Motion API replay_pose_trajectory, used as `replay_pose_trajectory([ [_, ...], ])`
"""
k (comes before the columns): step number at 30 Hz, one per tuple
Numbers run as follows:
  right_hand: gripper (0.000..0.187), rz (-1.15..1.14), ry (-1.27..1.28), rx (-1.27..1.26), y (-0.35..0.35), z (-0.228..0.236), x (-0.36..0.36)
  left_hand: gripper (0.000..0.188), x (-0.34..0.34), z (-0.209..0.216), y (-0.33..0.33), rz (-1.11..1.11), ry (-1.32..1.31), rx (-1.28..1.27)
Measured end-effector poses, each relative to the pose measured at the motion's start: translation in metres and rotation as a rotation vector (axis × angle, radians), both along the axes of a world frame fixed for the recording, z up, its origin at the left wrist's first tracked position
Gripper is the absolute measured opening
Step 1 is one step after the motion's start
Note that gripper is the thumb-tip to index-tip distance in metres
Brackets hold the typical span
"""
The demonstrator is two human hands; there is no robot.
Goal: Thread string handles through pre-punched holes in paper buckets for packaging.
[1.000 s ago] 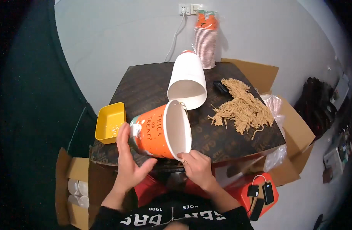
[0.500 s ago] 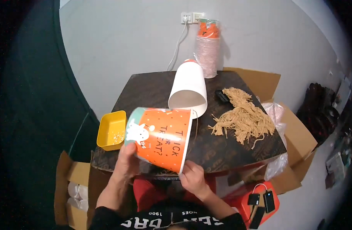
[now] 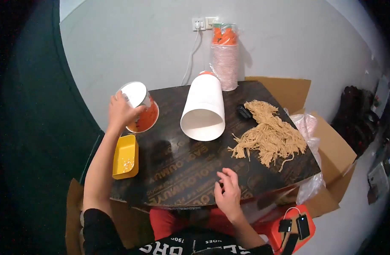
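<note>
At the table's far left corner, my left hand (image 3: 123,112) grips an orange paper bucket (image 3: 149,118) near its white base. The bucket is tilted base up, with its wide rim down at the tabletop; whether the rim rests fully there I cannot tell. My right hand (image 3: 228,194) hovers over the table's near edge, fingers loosely bent and apart, holding nothing. In the middle lies a stack of white paper buckets (image 3: 204,98) on its side, its mouth facing me. A bundle of tan cords (image 3: 273,138) spreads to the right.
A yellow bin (image 3: 126,155) with small white bits sits at the left edge. Behind stands a tall plastic-wrapped stack of buckets (image 3: 224,63). A small black object (image 3: 244,111) lies beside the cords. Cardboard boxes (image 3: 333,153) flank the table; a red stool (image 3: 310,227) holds phones.
My left hand has carried the orange bucket from in front of me to the far left and turned it base up. My right hand has let go of its rim.
</note>
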State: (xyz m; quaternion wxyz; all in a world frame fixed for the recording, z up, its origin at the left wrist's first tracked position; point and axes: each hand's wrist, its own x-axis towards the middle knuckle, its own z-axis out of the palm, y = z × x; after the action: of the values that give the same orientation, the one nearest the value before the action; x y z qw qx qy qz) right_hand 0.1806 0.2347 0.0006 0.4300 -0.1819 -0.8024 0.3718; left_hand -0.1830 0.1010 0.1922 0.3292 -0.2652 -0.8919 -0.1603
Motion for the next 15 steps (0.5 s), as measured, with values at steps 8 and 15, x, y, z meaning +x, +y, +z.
replay_pose_trajectory([
  [8,0.021,0.002,-0.012,0.076,0.001,0.001,-0.001,0.112,-0.081,-0.035,0.025,0.103,-0.424,-0.109],
  [15,0.015,-0.022,-0.017,0.200,-0.002,0.004,-0.003,0.114,-0.063,-0.043,0.025,0.136,-0.530,-0.222],
])
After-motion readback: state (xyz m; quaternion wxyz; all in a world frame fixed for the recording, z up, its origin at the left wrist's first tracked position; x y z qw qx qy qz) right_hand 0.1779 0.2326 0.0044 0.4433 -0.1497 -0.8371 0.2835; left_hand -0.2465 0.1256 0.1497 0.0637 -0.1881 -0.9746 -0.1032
